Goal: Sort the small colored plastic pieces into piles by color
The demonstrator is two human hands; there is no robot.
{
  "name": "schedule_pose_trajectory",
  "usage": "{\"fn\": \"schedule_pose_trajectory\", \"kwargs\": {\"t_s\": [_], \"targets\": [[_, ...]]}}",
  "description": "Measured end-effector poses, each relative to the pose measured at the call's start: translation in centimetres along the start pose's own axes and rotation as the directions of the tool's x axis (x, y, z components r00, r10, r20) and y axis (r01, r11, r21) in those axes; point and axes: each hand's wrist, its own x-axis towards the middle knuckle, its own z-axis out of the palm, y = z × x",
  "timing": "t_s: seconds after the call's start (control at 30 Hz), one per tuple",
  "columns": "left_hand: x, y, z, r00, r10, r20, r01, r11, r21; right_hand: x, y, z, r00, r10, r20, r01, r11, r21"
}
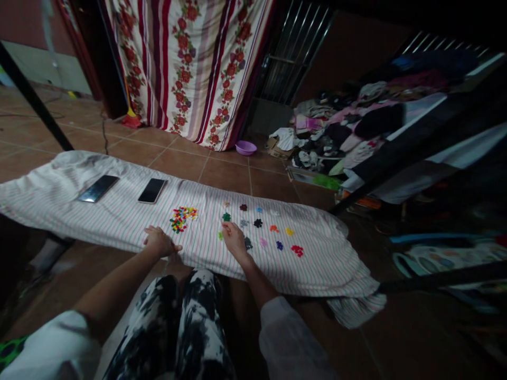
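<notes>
On a striped cloth (127,221) lies a mixed pile of small coloured pieces (183,218). My left hand (160,241) rests at the cloth's near edge, just left of and below that pile, fingers apart and nothing in them. My right hand (234,238) is over the small single-colour heaps, its fingertips pinched together just below the dark green heap (226,217); whatever they hold is too small to make out. Around it are a light green heap (220,236), a black heap (258,223), an orange heap (274,228) and a red heap (297,250).
Two phones, one at the far left (99,189) and one nearer the pile (152,190), lie on the cloth. Beyond it, a purple basin (246,148) stands on the tiled floor by a flowered curtain (186,68). Clothes (348,126) are heaped at the right.
</notes>
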Motion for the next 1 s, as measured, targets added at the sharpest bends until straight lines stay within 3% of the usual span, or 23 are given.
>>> {"fn": "schedule_pose_trajectory", "kwargs": {"t_s": [0.13,0.4,0.5,0.7,1.0], "targets": [[-0.1,0.3,-0.3,0.998,-0.055,0.045,0.052,0.997,0.059,0.2,-2.8,3.2,0.989,-0.049,0.137,0.047,0.999,0.016],[0.4,0.3,0.3,0.998,-0.045,0.038,0.046,0.998,-0.039,2.0,-5.4,6.9,0.969,0.073,0.237,-0.035,0.987,-0.158],[0.5,0.4,0.6,0.998,-0.062,0.011,0.063,0.996,-0.060,2.9,-6.2,7.6,0.958,0.156,0.241,-0.098,0.967,-0.237],[0.2,0.8,0.5,0.994,-0.089,0.056,0.083,0.990,0.112,3.7,-7.7,8.4,0.928,0.288,0.234,-0.178,0.898,-0.402],[0.1,0.8,-0.1,0.992,-0.112,0.058,0.105,0.987,0.121,3.5,-7.9,8.7,0.938,0.283,0.197,-0.164,0.868,-0.469]]}}
